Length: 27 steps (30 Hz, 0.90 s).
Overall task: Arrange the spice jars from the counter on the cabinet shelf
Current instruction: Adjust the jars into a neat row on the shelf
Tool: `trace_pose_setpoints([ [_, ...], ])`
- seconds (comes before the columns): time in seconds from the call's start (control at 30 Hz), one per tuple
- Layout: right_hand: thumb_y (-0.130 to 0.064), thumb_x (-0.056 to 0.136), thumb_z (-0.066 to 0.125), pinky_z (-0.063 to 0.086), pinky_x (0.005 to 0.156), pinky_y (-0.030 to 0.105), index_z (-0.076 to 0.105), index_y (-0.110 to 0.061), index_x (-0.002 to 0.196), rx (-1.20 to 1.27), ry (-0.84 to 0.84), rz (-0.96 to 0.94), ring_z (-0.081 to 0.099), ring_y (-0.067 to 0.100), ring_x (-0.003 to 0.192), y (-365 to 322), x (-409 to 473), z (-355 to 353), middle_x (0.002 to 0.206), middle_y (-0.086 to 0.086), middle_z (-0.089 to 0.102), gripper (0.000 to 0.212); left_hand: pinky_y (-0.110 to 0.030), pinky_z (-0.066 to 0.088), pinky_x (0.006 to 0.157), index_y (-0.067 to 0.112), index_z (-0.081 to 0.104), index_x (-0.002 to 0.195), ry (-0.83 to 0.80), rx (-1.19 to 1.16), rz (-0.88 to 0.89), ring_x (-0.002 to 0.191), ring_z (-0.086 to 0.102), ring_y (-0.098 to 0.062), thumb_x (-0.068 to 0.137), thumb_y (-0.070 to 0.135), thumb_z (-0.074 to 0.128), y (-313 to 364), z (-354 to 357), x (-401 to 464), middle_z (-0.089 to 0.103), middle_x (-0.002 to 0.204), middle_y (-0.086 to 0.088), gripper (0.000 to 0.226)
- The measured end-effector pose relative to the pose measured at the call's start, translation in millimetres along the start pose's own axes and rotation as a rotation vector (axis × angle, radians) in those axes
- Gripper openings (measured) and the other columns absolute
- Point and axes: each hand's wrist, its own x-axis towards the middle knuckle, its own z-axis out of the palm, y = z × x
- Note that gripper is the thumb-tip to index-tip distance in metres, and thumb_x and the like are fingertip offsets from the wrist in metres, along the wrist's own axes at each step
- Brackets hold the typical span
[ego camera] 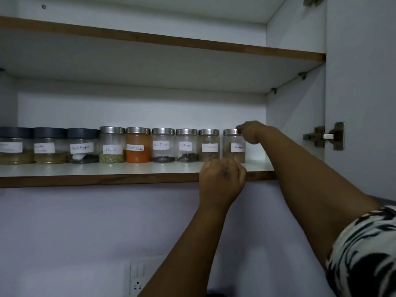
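While you look up into the white cabinet, nine spice jars (pixel 139 145) stand in one row on its wood-edged lower shelf (pixel 107 179), under a bare upper shelf (pixel 171 42). Your right hand (pixel 251 131) pinches the steel lid of the rightmost jar (pixel 233 146). Your left hand (pixel 221 180) is a fist before the shelf edge; whether it holds anything, you cannot tell. Labels at far left are unreadable. A door hinge (pixel 325 137) sits right; a wall socket (pixel 137 277) below.
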Motion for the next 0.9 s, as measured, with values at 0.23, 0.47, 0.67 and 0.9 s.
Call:
trace_pose_setpoints([
  [0.23, -0.005, 0.101, 0.036, 0.030, 0.109, 0.033, 0.031, -0.008, 0.149, 0.144, 0.042, 0.008, 0.039, 0.032, 0.135, 3.8, 30.9, 25.0, 0.149, 0.018, 0.039, 0.048, -0.030, 0.040, 0.056, 0.011, 0.059, 0.061, 0.055, 0.079, 0.056, 0.053, 0.050, -0.018, 0.086, 0.018, 0.053, -3.1, 6.1, -0.8, 0.053, 0.057, -0.002, 0.026],
  [0.47, 0.000, 0.097, 0.044, 0.038, 0.096, 0.031, 0.044, -0.008, 0.140, 0.228, 0.145, 0.018, 0.049, 0.031, 0.122, 4.5, 39.3, 36.8, 0.134, 0.019, 0.051, 0.044, -0.030, 0.043, 0.057, 0.011, 0.063, 0.063, 0.076, 0.103, 0.066, 0.055, 0.054, -0.017, 0.083, 0.018, 0.057, -3.6, 8.7, -1.9, 0.058, 0.060, -0.001, 0.022],
  [0.67, -0.009, 0.103, 0.037, 0.027, 0.112, 0.035, 0.018, -0.013, 0.155, 0.406, 0.116, 0.038, 0.033, 0.036, 0.138, 7.8, 45.6, 48.1, 0.152, 0.021, 0.027, 0.056, -0.029, 0.042, 0.057, 0.014, 0.058, 0.059, 0.076, 0.119, 0.050, 0.055, 0.054, -0.016, 0.082, 0.018, 0.058, -2.0, 7.4, -0.5, 0.057, 0.059, 0.000, 0.024],
  [0.9, 0.002, 0.095, 0.048, 0.025, 0.117, 0.046, 0.002, -0.022, 0.156, 0.677, 0.211, 0.113, 0.016, 0.042, 0.145, -1.3, 33.4, 43.9, 0.161, 0.014, -0.002, 0.080, -0.026, 0.037, 0.060, 0.016, 0.056, 0.057, 0.039, 0.175, 0.037, 0.055, 0.054, -0.015, 0.082, 0.019, 0.058, 0.0, 5.3, 0.6, 0.057, 0.058, 0.002, 0.026],
])
